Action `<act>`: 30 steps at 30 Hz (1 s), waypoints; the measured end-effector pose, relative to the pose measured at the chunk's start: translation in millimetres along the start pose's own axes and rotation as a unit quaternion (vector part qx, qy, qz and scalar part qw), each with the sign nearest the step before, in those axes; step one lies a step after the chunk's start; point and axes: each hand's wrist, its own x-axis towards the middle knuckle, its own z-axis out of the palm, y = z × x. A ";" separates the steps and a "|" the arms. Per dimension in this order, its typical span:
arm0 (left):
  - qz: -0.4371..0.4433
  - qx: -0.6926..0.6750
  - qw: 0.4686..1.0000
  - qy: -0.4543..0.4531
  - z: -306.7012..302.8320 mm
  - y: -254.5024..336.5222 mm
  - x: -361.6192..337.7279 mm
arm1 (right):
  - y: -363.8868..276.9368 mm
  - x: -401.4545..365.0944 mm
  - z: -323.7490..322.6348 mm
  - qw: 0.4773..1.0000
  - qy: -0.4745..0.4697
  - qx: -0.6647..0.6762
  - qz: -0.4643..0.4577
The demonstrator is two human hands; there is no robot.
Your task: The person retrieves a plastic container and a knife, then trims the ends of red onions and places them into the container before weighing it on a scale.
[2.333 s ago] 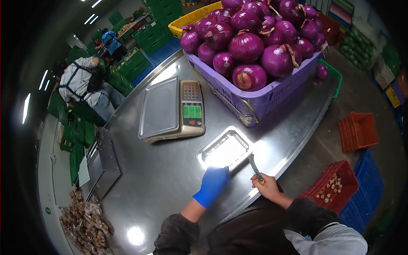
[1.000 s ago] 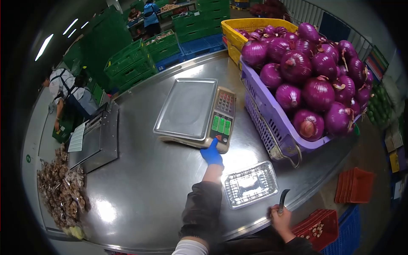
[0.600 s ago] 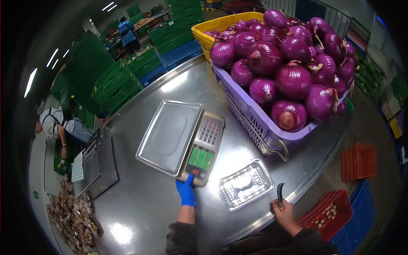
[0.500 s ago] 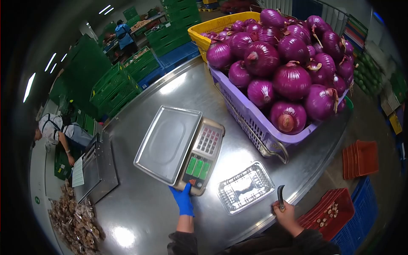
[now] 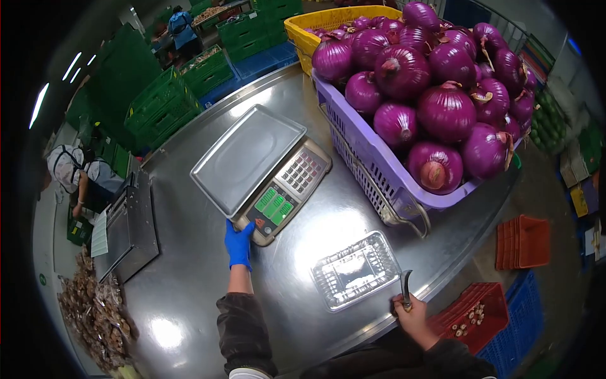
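Observation:
My left hand (image 5: 238,245), in a blue glove, grips the near corner of a digital weighing scale (image 5: 302,170), thumb on top and the other fingers partly hidden at its edge. The scale has a bare metal pan (image 5: 249,161) and a lit green display. My bare right hand (image 5: 413,316) is closed around the handle of a small curved knife (image 5: 405,287), blade pointing up, over the table's near edge. Between the hands lies a clear plastic tray (image 5: 355,270). Beyond it, a purple crate (image 5: 372,165) is heaped with red onions (image 5: 447,114).
The metal table (image 5: 189,271) carries a metal box (image 5: 136,224) and bagged brown produce (image 5: 98,309) at left. A yellow crate (image 5: 300,35) adjoins the onions. Red bins (image 5: 524,243) stand on the floor at right. Two people work near green crates (image 5: 161,107).
The scale has slid away from me and to the left, turning clockwise, with my left hand still on it and that arm reaching farther. My right hand keeps the knife.

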 end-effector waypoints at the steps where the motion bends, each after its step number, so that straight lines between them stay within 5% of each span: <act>1: -0.074 0.142 0.986 0.047 -4.4 9.7 0.0 | -4.3 -0.8 -0.7 1.000 -0.007 0.000 0.013; 5: -0.053 0.343 0.938 0.009 -2.4 42.6 -18.9 | -19.9 0.8 -0.6 0.999 0.003 -0.019 -0.036; 7: 0.166 0.281 0.945 -0.036 37.7 68.4 -35.9 | -20.6 -0.8 -4.3 0.999 -0.011 -0.033 -0.021; 9: 0.406 0.340 0.842 -0.103 80.7 96.6 -27.3 | -21.6 1.0 -5.9 0.999 -0.022 -0.044 -0.013; 11: 0.437 0.404 0.785 -0.171 120.2 124.5 -24.2 | -23.1 1.2 -5.8 0.999 -0.031 -0.028 -0.016; 14: 0.438 0.478 0.735 -0.197 159.3 120.2 -2.6 | -31.3 2.8 -8.9 0.998 -0.036 -0.036 -0.046; 19: 0.362 0.532 0.735 -0.215 177.8 115.2 9.3 | -12.4 1.1 -8.3 0.997 -0.056 -0.003 -0.060; 23: 0.383 0.545 0.720 -0.196 179.6 111.2 10.7 | -16.4 4.4 -13.3 0.993 -0.094 0.003 -0.065; 25: 0.366 0.599 0.682 -0.205 187.2 107.0 8.3 | -28.5 6.9 -17.1 0.991 -0.111 0.019 -0.066; 30: 0.344 0.584 0.700 -0.225 168.9 136.6 -30.8 | -20.1 9.2 -19.8 0.986 -0.141 -0.003 -0.088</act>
